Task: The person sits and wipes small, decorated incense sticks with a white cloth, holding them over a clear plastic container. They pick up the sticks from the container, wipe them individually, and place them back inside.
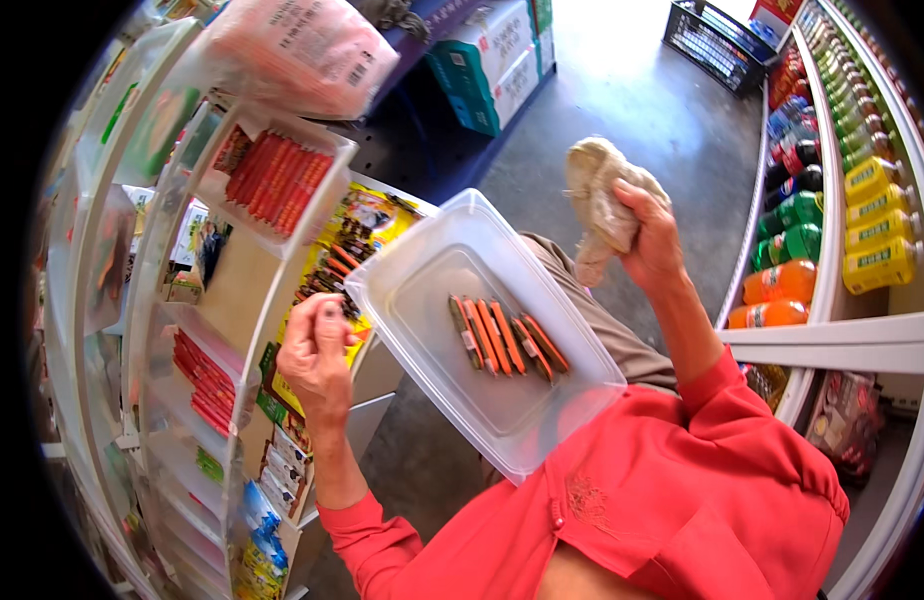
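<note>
A translucent plastic bin point(409, 337) rests tilted across my lap, and several orange-and-dark wrapped sausage sticks point(494, 336) lie side by side on its floor. In my right hand point(648, 236) is a crumpled, stained beige cloth point(608, 187), held up beyond the bin's far right side. My left hand point(317, 356) is beside the bin's left rim, its fingers curled in and nothing visible in them. Just past that hand, more dark and orange wrapped sticks point(334, 266) lie on yellow packaging point(379, 217) on the shelf.
On the left, a rack holds a clear bin of red wrapped sticks point(278, 180) and lower red sticks point(205, 381). Above sits a pink plastic-wrapped pack point(301, 56). Teal-and-white cartons point(496, 67) and a black crate point(713, 49) stand ahead. Drink bottles point(788, 236) line the right shelves.
</note>
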Tool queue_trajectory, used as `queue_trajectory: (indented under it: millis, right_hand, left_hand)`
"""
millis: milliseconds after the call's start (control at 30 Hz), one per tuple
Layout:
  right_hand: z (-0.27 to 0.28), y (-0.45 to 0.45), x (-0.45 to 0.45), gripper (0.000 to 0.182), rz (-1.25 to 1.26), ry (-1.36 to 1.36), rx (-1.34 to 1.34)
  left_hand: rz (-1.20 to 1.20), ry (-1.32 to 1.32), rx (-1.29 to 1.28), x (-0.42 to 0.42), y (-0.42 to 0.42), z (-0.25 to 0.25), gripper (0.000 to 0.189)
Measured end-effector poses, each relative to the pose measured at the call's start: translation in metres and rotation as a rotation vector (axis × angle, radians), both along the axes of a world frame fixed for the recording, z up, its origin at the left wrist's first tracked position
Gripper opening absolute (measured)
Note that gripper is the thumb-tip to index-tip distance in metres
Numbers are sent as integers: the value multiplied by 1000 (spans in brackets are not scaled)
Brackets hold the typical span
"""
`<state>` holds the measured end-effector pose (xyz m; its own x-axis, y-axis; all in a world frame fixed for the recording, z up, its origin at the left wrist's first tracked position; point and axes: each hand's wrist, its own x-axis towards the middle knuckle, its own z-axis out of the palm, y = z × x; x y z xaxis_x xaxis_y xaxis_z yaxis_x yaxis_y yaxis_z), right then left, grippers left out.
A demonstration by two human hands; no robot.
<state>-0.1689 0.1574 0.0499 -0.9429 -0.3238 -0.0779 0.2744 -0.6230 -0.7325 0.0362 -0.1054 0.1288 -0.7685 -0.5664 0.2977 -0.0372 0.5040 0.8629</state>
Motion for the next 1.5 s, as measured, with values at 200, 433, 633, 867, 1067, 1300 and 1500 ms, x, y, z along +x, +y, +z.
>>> queue_trajectory:
  millis: [200, 433, 633, 867, 1067, 1300, 1500]
  right_hand:
    - [9, -9, 29, 29, 98, 7, -4]
    - [12, 3, 26, 24, 98, -23, 2]
    - [-4, 10, 15, 16, 29, -143, -76]
    - [-13, 5, 17, 16, 46, -199, 8]
    - [-22, 2, 17, 13, 45, -172, 43]
    - [-21, 2, 19, 14, 40, -177, 72]
    - [-13, 6, 22, 25, 227, -119, -44]
  left_hand:
    - [-1007, -555, -466, -47, 81, -21, 29]
    - [-1140, -702, -1026, -48, 113, -120, 40]
    - [-996, -646, -1179, -45, 104, -134, 31]
    - [-1020, -643, -1135, -46, 106, -134, 27]
    - [-1110, -704, -1151, -43, 105, -141, 26]
    - [-1103, -741, -1119, -42, 100, -122, 17]
    - [-999, -810, -889, -32, 70, -96, 22]
